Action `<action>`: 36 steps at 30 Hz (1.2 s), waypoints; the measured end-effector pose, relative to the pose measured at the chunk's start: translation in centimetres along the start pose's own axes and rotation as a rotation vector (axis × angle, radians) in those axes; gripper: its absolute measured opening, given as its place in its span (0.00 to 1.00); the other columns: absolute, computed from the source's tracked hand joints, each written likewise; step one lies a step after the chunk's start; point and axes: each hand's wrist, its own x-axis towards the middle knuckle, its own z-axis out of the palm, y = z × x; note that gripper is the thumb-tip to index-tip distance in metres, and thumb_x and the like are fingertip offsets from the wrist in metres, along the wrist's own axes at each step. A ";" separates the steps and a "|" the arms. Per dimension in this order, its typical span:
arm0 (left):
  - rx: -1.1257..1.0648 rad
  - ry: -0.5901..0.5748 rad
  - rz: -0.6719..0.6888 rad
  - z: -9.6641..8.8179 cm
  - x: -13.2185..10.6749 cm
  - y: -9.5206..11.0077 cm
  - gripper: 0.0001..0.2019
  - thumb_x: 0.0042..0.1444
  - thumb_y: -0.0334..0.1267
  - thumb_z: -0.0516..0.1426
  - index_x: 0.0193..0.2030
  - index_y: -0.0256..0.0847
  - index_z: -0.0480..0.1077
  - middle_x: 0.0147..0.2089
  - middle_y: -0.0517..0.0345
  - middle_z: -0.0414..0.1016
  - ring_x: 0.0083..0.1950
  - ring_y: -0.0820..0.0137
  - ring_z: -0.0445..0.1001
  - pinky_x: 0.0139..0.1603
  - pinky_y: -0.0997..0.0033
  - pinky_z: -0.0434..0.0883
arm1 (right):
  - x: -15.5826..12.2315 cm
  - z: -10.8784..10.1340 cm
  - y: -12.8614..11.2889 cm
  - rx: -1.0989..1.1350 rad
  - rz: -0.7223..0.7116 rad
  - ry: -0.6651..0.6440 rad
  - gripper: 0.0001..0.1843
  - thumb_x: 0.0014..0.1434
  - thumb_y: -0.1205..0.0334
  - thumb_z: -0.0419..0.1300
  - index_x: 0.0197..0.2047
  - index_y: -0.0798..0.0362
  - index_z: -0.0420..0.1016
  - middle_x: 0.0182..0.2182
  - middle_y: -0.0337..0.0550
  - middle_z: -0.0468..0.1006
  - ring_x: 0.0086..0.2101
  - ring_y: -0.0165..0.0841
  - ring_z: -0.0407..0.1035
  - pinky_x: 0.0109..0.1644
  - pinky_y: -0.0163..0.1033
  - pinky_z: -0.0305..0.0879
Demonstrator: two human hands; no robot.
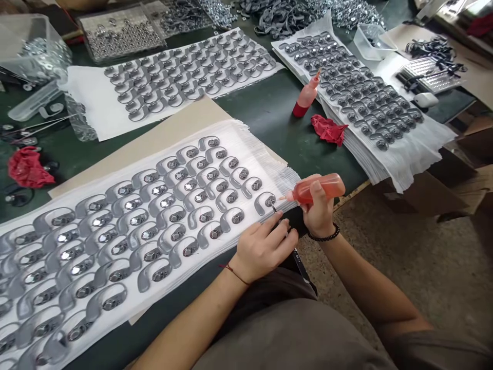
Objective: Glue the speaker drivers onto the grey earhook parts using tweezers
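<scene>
My right hand (320, 218) grips a squeeze bottle (333, 186) of red liquid, tilted sideways with its thin nozzle pointing left. The nozzle tip is at a grey curved piece with a round metal disc (270, 201), lying at the right end of a white foam sheet (252, 146). Held in my left hand (262, 251) is a pair of dark tweezers (299, 264), whose tips reach the same piece. Whether nozzle and tips touch it, I cannot tell. Many similar grey pieces (188, 248) lie in slanting rows to the left.
Behind stand another sheet of grey pieces (154, 82) and a stack of sheets with pieces (370, 103). A second red bottle (306, 97) is upright beside a crumpled red cloth (329, 129). Another red cloth (29, 167) and a clear bin (36, 36) are at left.
</scene>
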 end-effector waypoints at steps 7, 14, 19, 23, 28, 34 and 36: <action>-0.004 -0.016 -0.040 0.0 -0.2 0.0 0.04 0.56 0.29 0.55 0.35 0.38 0.70 0.37 0.58 0.77 0.46 0.65 0.75 0.30 0.75 0.68 | -0.1 0.2 0.1 -0.012 -0.021 -0.015 0.16 0.57 0.48 0.57 0.28 0.53 0.67 0.21 0.36 0.67 0.13 0.22 0.50 0.15 0.32 0.52; 0.026 -0.006 -0.060 0.1 -0.4 0.2 0.06 0.57 0.29 0.53 0.33 0.39 0.70 0.36 0.59 0.76 0.46 0.67 0.75 0.34 0.76 0.71 | 0.0 0.4 0.0 0.014 -0.078 -0.046 0.14 0.59 0.53 0.57 0.28 0.53 0.68 0.21 0.37 0.67 0.13 0.23 0.52 0.15 0.33 0.54; 0.037 -0.024 -0.040 0.2 -0.6 0.1 0.06 0.57 0.28 0.53 0.34 0.38 0.70 0.37 0.58 0.76 0.47 0.67 0.75 0.35 0.75 0.71 | -0.2 0.3 0.3 -0.016 -0.085 -0.039 0.13 0.59 0.55 0.57 0.28 0.54 0.69 0.22 0.38 0.67 0.17 0.26 0.59 0.20 0.34 0.60; 0.027 -0.038 -0.036 0.2 -0.5 0.2 0.07 0.57 0.27 0.52 0.34 0.37 0.70 0.37 0.57 0.76 0.47 0.67 0.75 0.37 0.75 0.71 | -0.1 0.2 0.4 -0.080 -0.117 -0.033 0.13 0.59 0.55 0.59 0.27 0.54 0.70 0.25 0.39 0.68 0.23 0.29 0.66 0.26 0.36 0.63; 0.046 -0.047 -0.033 0.2 -0.4 0.3 0.07 0.57 0.27 0.52 0.33 0.38 0.70 0.37 0.59 0.76 0.48 0.67 0.74 0.38 0.76 0.72 | -0.3 0.7 -0.3 -0.129 -0.203 -0.073 0.13 0.59 0.59 0.59 0.24 0.54 0.72 0.25 0.40 0.71 0.27 0.31 0.68 0.32 0.39 0.65; 0.045 -0.051 -0.046 0.2 -0.5 0.4 0.07 0.57 0.28 0.52 0.33 0.39 0.70 0.37 0.58 0.77 0.47 0.67 0.75 0.37 0.76 0.72 | -0.4 0.8 -0.7 -0.179 -0.280 -0.078 0.10 0.58 0.63 0.59 0.25 0.54 0.73 0.25 0.40 0.71 0.28 0.31 0.68 0.32 0.37 0.65; 0.044 -0.050 -0.050 0.2 -0.5 0.4 0.07 0.57 0.28 0.52 0.32 0.39 0.70 0.37 0.59 0.77 0.47 0.67 0.75 0.35 0.76 0.71 | -0.4 0.8 -0.6 -0.193 -0.294 -0.077 0.10 0.57 0.63 0.59 0.25 0.54 0.72 0.25 0.40 0.71 0.28 0.30 0.67 0.31 0.36 0.66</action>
